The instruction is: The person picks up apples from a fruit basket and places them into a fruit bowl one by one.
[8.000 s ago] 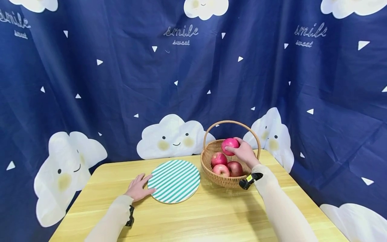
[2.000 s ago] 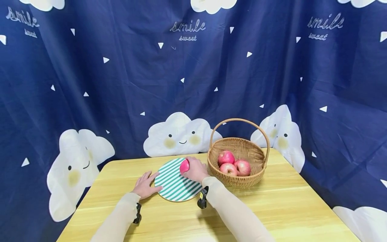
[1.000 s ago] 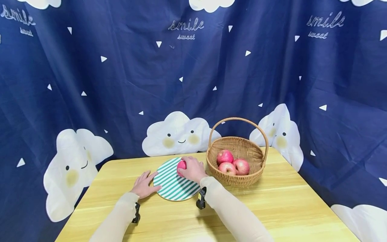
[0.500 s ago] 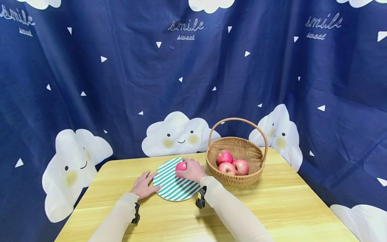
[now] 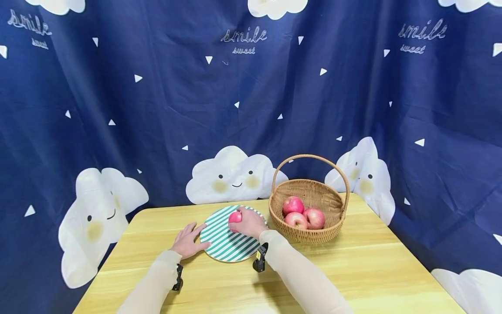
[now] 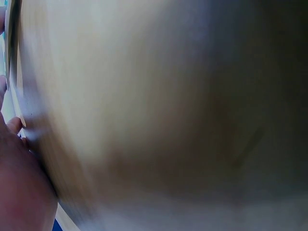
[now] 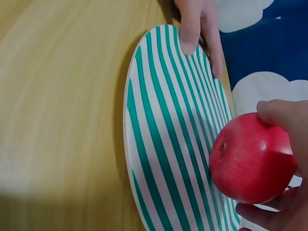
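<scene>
A red apple [image 5: 235,217] is gripped by my right hand [image 5: 251,223], thumb on one side and fingers on the other. It is at the surface of a round, flat board [image 5: 219,245] with green and white stripes; the right wrist view shows the apple [image 7: 252,159] against or just over the stripes. My left hand [image 5: 188,243] lies at the board's left edge, fingers spread, with thumb and a fingertip touching the rim. In the left wrist view, part of the left hand [image 6: 21,178] shows at the left side; the rest is mostly blurred tabletop.
Right of the board stands a wicker basket [image 5: 313,236] with a tall arched handle. Inside it are three apples, one red [image 5: 293,205] and two paler ones [image 5: 314,218]. A wooden table [image 5: 219,288] bears everything, with a blue cloud-print curtain [image 5: 176,109] behind.
My right hand has carried an apple left from the basket to the striped board. In the last second it has barely shifted, the apple turning slightly. My left hand stays at the board's edge.
</scene>
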`<state>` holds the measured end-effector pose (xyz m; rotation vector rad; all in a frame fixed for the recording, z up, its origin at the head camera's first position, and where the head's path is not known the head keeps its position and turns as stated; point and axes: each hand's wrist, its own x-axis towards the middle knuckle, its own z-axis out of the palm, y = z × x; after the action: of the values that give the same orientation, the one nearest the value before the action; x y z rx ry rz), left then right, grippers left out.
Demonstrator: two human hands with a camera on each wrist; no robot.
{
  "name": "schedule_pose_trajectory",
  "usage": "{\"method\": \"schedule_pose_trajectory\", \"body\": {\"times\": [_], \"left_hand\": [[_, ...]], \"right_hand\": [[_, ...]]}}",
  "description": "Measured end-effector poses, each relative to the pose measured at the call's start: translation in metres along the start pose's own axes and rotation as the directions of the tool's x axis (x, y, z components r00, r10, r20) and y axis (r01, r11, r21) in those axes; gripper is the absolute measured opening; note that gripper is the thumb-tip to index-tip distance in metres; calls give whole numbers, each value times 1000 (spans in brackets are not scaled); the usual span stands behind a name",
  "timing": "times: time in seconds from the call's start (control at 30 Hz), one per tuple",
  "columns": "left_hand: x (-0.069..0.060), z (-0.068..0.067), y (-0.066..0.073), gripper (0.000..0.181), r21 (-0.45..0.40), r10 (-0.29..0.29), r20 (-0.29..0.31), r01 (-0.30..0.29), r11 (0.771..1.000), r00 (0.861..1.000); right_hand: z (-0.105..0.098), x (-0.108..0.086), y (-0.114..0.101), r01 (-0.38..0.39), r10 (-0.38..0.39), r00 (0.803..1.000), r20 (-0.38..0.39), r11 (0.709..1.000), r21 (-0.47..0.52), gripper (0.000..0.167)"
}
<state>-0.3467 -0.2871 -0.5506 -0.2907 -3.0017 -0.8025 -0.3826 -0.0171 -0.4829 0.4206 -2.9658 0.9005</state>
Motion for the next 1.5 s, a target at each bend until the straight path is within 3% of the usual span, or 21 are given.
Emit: {"method": "schedule_pose_trajectory", "body": {"times": [0.3,0.63,1.5], "left_hand": [[-2,-2,4,84,-19,8,-18,-8,1000,1000],[-2,2,-1,84,-3,28,-33,-28,1000,999],[-2,2,0,83,-3,-4,-21,4,1000,1000]], "right_hand": [[-1,7,-4,18,-21,996,-82,999,-36,74],[2,11,-2,-4,3,995,-102,1000,-9,69],[21,42,8,-15,18,978,-206,1000,19,60]]}}
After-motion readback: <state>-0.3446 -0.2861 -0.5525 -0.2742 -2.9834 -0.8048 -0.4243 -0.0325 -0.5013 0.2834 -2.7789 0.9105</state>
